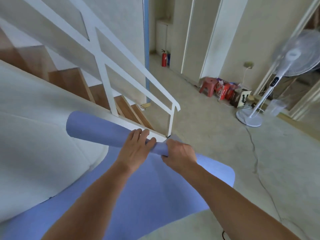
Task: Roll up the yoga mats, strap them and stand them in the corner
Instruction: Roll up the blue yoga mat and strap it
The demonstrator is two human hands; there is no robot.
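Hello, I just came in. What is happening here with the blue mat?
A person is rolling up a blue yoga mat. Both hands grip the rolled part: the left hand lies over it, and the right hand holds its end. The roll looks uneven, wider at the far end. Much of the mat lies unrolled below the arms. No strap is visible. A white staircase railing and a standing fan are behind.

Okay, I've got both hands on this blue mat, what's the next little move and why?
Probably keep rolling toward you. Both hands, left and right, grip the roll, but much of the mat is flat, and the roll looks wider at its far end, so even it out.
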